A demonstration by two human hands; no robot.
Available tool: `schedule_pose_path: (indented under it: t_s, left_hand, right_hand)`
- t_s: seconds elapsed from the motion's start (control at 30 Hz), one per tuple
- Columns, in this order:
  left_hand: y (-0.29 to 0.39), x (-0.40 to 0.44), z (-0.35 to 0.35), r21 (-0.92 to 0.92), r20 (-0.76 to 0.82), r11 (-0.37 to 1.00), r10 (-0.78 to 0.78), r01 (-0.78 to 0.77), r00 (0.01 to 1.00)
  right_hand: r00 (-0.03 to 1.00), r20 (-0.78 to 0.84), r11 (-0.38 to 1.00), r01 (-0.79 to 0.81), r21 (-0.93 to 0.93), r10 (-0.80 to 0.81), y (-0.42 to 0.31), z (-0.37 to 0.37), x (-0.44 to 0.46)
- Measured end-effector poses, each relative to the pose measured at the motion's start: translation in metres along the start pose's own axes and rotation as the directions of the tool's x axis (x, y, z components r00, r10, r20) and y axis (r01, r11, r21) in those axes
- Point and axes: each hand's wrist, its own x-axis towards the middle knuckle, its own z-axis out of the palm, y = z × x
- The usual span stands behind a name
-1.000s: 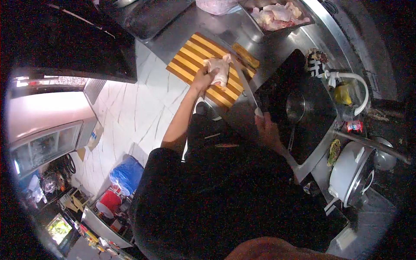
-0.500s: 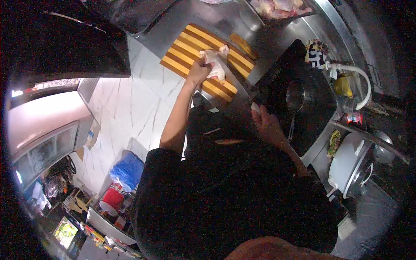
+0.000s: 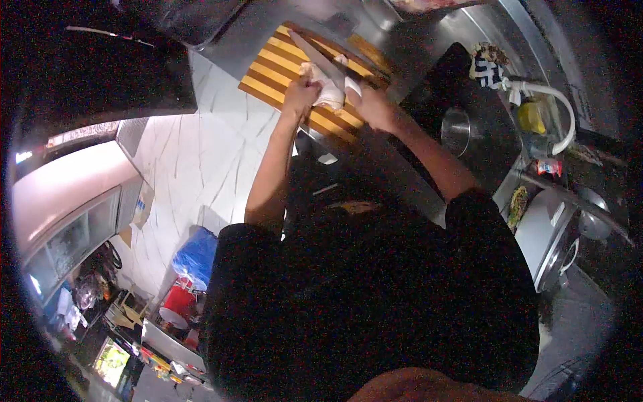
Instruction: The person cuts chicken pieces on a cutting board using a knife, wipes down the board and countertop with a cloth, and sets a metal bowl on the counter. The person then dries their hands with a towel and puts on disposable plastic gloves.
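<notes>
A striped wooden cutting board [image 3: 268, 72] lies on the metal counter, with a pale piece of raw chicken [image 3: 328, 96] on it. My left hand [image 3: 299, 98] is closed on the left side of the chicken, its fingertips pressed into the skin. In my right hand [image 3: 372, 109] is a knife [image 3: 313, 55], gripped by its white handle at the board's right side. The blade slants up and to the left across the upper part of the chicken. Whether its edge touches the meat I cannot tell.
More raw chicken [image 3: 429, 4] shows at the top edge. Right of the board is a dark surface with a round metal pan [image 3: 456, 130]. Farther right are a curved white hose [image 3: 568, 124], a yellow item [image 3: 532, 118] and a large pale pot [image 3: 538, 228].
My right hand has moved up and left with the knife, from beside my body to the board, bringing the blade over the chicken. My left hand still holds the chicken. The view has shifted slightly.
</notes>
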Motion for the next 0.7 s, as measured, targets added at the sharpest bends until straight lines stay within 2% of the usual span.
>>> schedule_pose_path:
  t_s: [0.03,0.1,0.23,0.27,0.33,0.37,0.4,0.43,0.47,0.5,0.57,0.6,0.67,0.7]
  left_hand:
    - [-0.034,0.019,0.010,-0.139,0.012,0.990,-0.032,0.033,0.999]
    - [-0.009,0.000,0.006,-0.203,0.008,0.978,-0.049,0.050,0.999]
    - [-0.015,0.001,0.006,-0.216,0.026,0.976,-0.032,0.037,0.999]
    - [-0.019,0.002,0.006,-0.116,0.026,0.992,-0.042,0.045,0.999]
    - [-0.001,-0.007,0.000,0.089,0.026,0.994,-0.061,0.059,0.998]
    - [-0.012,-0.001,0.003,0.111,-0.002,0.994,0.002,-0.002,1.000]
    - [-0.018,0.000,0.006,0.091,-0.039,0.996,0.018,-0.014,0.999]
    - [-0.021,0.000,0.007,0.072,-0.078,0.997,0.035,-0.029,0.996]
    - [-0.022,0.001,0.008,0.052,-0.117,0.998,0.051,-0.046,0.992]
    - [-0.012,-0.002,0.003,0.058,-0.036,0.995,-0.080,0.082,0.996]
    - [-0.019,0.000,0.007,0.044,-0.087,0.996,-0.078,0.082,0.993]
    - [-0.021,0.002,0.009,0.037,-0.111,0.996,-0.077,0.082,0.991]
    - [-0.004,-0.004,0.008,-0.174,-0.028,0.971,-0.171,0.164,0.985]
    - [0.005,-0.010,0.006,-0.269,0.020,0.941,-0.210,0.208,0.977]
  right_hand:
    - [0.949,-0.200,0.968,0.226,-0.108,-0.244,0.030,0.016,-0.008]
    - [0.811,-0.340,0.877,0.403,-0.263,-0.475,0.058,0.021,-0.036]
    - [0.906,-0.240,0.929,0.300,-0.217,-0.349,0.077,0.032,-0.061]
    - [0.937,-0.203,0.950,0.249,-0.188,-0.286,0.082,0.036,-0.054]
    - [0.910,-0.310,0.958,0.285,-0.021,-0.277,0.067,0.050,-0.015]
    - [0.986,-0.139,0.996,0.087,-0.013,-0.088,0.038,0.034,-0.006]
    - [0.993,0.035,0.993,-0.113,-0.038,0.114,0.007,0.008,-0.005]
    - [0.988,0.080,0.991,-0.133,-0.006,0.133,-0.001,-0.002,-0.008]
    - [0.981,0.124,0.988,-0.153,0.024,0.149,-0.006,-0.009,-0.009]
    - [0.972,0.168,0.983,-0.177,0.052,0.166,-0.008,-0.012,-0.011]
    - [0.996,0.057,0.994,0.060,0.095,-0.066,0.025,-0.002,-0.026]
    - [0.988,-0.033,0.986,0.153,0.061,-0.152,0.048,0.011,-0.040]
    - [0.925,-0.230,0.953,0.288,-0.096,-0.302,0.089,0.037,-0.070]
    - [0.974,-0.166,0.986,0.161,0.039,-0.153,0.099,0.044,-0.089]
